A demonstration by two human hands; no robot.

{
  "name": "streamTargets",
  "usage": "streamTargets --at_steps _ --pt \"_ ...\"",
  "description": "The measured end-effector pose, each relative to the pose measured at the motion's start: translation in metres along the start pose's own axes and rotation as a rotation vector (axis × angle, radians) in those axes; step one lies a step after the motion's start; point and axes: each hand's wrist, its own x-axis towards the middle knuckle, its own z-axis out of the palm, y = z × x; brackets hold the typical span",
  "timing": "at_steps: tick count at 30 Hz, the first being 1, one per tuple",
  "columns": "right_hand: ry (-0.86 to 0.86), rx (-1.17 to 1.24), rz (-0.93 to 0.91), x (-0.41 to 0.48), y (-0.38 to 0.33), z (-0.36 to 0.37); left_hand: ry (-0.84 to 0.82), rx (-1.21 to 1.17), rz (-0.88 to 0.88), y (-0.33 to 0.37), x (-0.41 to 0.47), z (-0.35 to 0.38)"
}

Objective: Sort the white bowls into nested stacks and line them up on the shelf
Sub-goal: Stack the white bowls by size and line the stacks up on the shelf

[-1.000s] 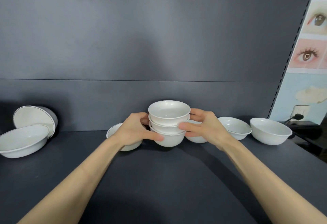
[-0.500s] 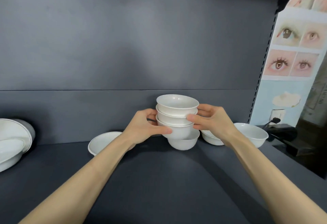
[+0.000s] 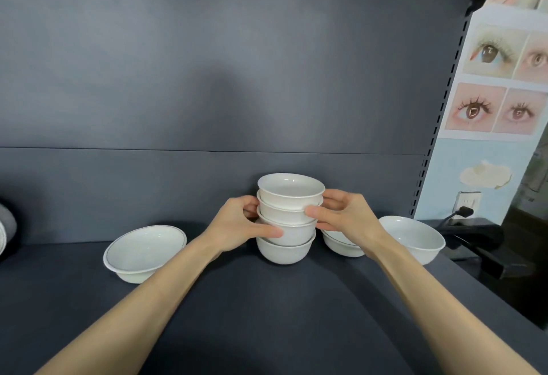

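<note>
Both hands gripped the stack of bowls [image 3: 289,220] at the back of the dark shelf [image 3: 267,309]: left hand [image 3: 237,228] and right hand [image 3: 345,216] curled round opposite sides

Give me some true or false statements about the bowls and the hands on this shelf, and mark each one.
1. The left hand and the right hand both hold the stack of small bowls. True.
2. The stack has two bowls in it. False: four bowls are nested in it.
3. A wide bowl sits alone on the shelf to the left of the stack. True.
4. That wide bowl lies upside down. False: it opens upward.
5. Nothing stands to the right of the stack. False: a half-hidden bowl behind the right hand and an end bowl farther right sit there.
</note>
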Motion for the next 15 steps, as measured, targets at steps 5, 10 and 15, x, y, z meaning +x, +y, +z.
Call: streamTargets --at_steps 5,10,15 --pt "-0.028 0.005 0.002 0.002 0.009 0.003 -0.015 0.069 -0.017 -0.005 -0.002 0.000" --pt "-0.039 -0.008 -0.022 -0.001 0.009 0.003 0.002 0.042 -0.038 -0.011 -0.005 0.003" --pt "-0.035 -0.013 -0.017 -0.001 0.011 0.003 -0.008 0.017 -0.031 -0.011 -0.006 0.006"
